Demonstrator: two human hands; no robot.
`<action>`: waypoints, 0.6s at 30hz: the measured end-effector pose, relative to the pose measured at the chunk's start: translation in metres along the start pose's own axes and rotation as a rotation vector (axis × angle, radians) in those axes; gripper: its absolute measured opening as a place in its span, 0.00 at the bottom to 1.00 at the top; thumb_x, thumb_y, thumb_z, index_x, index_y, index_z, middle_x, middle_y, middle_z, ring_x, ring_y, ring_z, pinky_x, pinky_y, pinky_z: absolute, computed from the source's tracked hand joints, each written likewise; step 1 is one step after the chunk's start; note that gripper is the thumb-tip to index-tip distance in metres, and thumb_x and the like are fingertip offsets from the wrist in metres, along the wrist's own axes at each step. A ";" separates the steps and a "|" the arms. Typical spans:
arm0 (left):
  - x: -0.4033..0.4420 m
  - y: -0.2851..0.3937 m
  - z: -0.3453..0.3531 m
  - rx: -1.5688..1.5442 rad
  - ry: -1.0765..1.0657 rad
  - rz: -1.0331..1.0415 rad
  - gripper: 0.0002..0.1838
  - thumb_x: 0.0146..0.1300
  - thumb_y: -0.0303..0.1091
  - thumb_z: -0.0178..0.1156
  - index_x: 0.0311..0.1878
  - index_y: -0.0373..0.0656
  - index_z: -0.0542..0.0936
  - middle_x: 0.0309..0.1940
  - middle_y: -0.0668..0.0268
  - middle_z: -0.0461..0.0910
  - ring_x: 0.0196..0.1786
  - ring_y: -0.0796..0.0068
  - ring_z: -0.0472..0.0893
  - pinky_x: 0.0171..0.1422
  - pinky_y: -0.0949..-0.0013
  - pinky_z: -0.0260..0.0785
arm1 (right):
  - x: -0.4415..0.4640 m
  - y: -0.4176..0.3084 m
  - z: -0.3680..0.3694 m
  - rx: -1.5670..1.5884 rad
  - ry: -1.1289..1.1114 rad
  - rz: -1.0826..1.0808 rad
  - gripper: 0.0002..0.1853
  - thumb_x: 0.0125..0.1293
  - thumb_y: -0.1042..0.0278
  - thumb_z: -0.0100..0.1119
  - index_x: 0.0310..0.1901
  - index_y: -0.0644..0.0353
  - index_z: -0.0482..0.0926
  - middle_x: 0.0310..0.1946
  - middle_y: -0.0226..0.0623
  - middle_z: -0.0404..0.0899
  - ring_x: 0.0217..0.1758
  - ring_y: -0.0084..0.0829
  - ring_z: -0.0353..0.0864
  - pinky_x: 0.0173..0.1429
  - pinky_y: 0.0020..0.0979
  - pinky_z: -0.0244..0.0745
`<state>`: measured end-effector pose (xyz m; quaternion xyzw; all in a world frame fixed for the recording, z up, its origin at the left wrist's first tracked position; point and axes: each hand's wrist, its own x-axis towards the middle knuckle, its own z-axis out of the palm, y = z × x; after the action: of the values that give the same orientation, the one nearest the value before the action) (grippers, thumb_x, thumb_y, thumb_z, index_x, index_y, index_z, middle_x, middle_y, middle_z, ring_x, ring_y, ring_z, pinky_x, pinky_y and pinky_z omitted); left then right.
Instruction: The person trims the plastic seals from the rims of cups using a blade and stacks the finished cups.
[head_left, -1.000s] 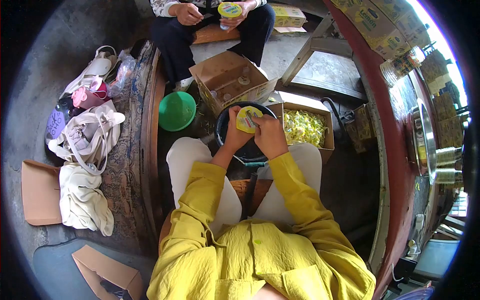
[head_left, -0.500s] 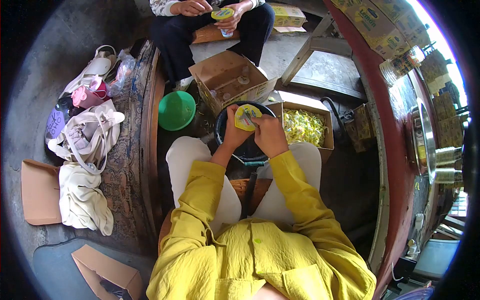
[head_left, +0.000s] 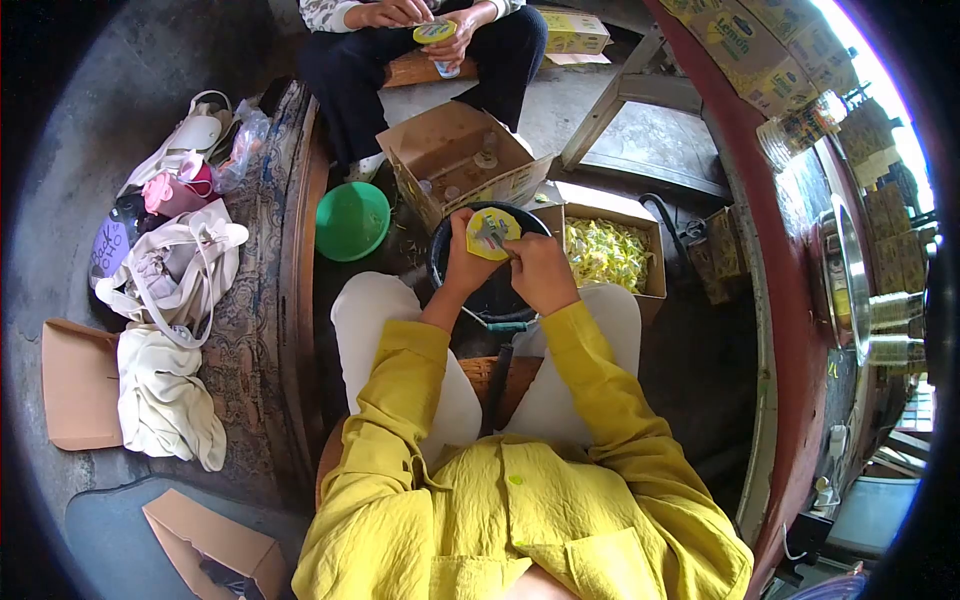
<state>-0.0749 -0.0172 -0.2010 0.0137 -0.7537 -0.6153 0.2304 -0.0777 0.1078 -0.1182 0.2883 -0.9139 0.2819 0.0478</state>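
Observation:
Wrapped round a cup with a yellow printed lid [head_left: 483, 222], my left hand [head_left: 464, 268] holds it with the lid facing up; the cup's body is mostly hidden. My right hand [head_left: 541, 274] pinches a small grey flat tool [head_left: 502, 242], its tip against the lid; the tool's exact kind is too small to tell. Both hands are over a dark bucket [head_left: 441, 250] between my knees. Just beyond the bucket stands an open carton [head_left: 430, 138] with a few clear cups inside. To its right a box [head_left: 655, 268] holds a heap of yellow strips [head_left: 605, 252].
Opposite me a seated person [head_left: 425, 80] holds a similar yellow-lidded cup [head_left: 435, 31]. A green basin [head_left: 353, 222] sits left of the bucket. Bags [head_left: 185, 265] lie on the carved wooden bench [head_left: 255, 330]. A red-edged counter [head_left: 790, 400] runs along the right.
My right hand has shifted slightly down with the tool, which stays on the lid. The other person's cup has tilted and moved a little left and down.

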 end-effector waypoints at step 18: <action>0.004 -0.013 -0.001 0.045 0.038 0.015 0.40 0.33 0.35 0.76 0.46 0.43 0.57 0.40 0.59 0.71 0.44 0.66 0.74 0.48 0.67 0.67 | -0.039 0.010 -0.023 0.110 0.012 0.054 0.16 0.45 0.81 0.56 0.39 0.61 0.78 0.27 0.43 0.74 0.29 0.38 0.74 0.35 0.33 0.72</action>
<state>-0.0821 -0.0225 -0.2118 0.0249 -0.7629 -0.5963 0.2488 -0.0524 0.1466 -0.1131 0.2642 -0.9041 0.3346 0.0298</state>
